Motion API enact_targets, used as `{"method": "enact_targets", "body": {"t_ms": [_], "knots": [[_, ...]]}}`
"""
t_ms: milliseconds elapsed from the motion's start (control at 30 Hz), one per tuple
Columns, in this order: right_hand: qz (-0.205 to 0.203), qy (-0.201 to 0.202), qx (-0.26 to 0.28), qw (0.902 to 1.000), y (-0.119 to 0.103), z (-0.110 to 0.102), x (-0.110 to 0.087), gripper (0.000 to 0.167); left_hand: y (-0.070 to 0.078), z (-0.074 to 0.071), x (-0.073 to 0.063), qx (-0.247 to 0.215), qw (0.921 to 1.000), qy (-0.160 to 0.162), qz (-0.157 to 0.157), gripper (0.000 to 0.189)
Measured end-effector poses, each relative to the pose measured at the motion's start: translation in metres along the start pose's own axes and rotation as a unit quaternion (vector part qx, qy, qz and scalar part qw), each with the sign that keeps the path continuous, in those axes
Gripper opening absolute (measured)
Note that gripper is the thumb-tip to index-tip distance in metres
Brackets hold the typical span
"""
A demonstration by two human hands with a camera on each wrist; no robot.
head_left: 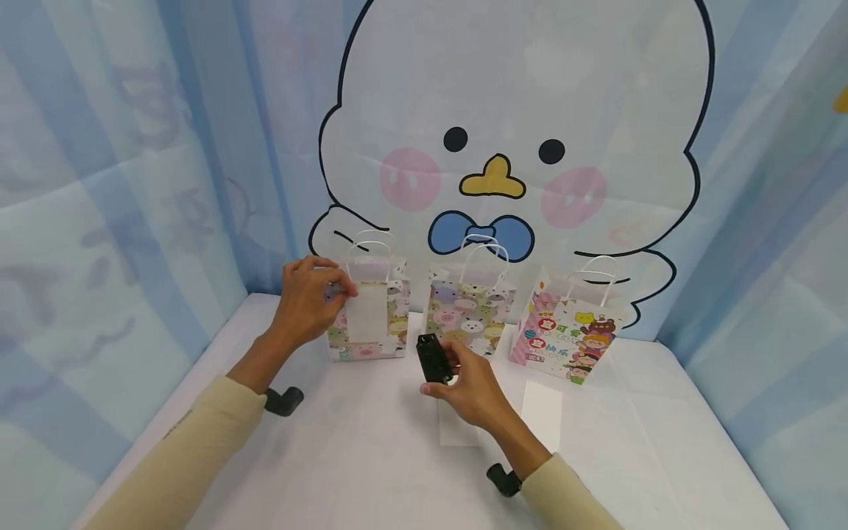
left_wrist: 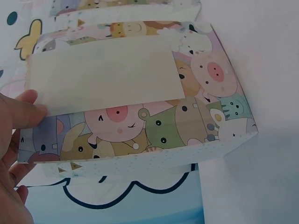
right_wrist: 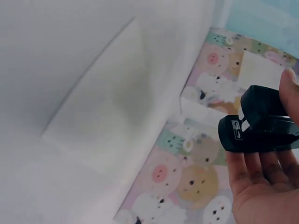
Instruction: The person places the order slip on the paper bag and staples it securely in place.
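Note:
My left hand (head_left: pixel 310 298) pinches the end of a blank white card (head_left: pixel 367 313), which lies flat against the front of the left paper gift bag (head_left: pixel 399 316). In the left wrist view the fingertips press on the card (left_wrist: pixel 107 74) over the bag's cartoon animal print (left_wrist: pixel 163 126). My right hand (head_left: pixel 469 386) holds a small black stapler (head_left: pixel 434 359), thumb on one side and fingers on the other. Its jaws stand apart in the right wrist view, where the stapler (right_wrist: pixel 257 122) is before the bags.
A middle animal-print bag (head_left: pixel 469 313) and a right pink-and-white bag (head_left: pixel 570 331) stand upright beside it. White cards, one by the right hand (head_left: pixel 457 427) and another farther right (head_left: pixel 542 412), lie on the white table (head_left: pixel 358 456). A cartoon curtain (head_left: pixel 517 88) hangs behind.

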State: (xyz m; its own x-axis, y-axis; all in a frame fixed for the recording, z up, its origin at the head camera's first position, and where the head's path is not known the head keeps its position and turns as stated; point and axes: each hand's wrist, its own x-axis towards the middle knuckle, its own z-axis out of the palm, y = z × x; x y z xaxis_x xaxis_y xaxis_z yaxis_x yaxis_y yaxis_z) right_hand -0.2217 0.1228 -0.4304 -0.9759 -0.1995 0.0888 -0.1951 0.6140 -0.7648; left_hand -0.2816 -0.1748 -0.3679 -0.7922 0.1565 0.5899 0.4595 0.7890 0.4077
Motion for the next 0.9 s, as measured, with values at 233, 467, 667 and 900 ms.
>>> {"method": "enact_targets", "body": {"t_ms": [233, 467, 667, 900], "knots": [[-0.025, -0.003, 0.037, 0.999, -0.022, 0.006, 0.014, 0.069, 0.001, -0.001, -0.001, 0.005, 1.0, -0.003, -0.003, 0.007], [-0.073, -0.002, 0.057, 0.9958, -0.043, 0.01, 0.026, 0.065, 0.0, 0.0, -0.001, 0.01, 0.9999, -0.002, -0.005, 0.006], [-0.109, 0.002, 0.066, 0.9918, -0.061, 0.007, 0.038, 0.065, -0.001, 0.0, -0.001, 0.01, 0.9999, -0.005, -0.009, 0.006], [-0.153, 0.007, 0.088, 0.9842, -0.083, -0.002, 0.057, 0.061, 0.001, 0.0, -0.001, 0.001, 0.9999, -0.008, -0.01, 0.007]]}}
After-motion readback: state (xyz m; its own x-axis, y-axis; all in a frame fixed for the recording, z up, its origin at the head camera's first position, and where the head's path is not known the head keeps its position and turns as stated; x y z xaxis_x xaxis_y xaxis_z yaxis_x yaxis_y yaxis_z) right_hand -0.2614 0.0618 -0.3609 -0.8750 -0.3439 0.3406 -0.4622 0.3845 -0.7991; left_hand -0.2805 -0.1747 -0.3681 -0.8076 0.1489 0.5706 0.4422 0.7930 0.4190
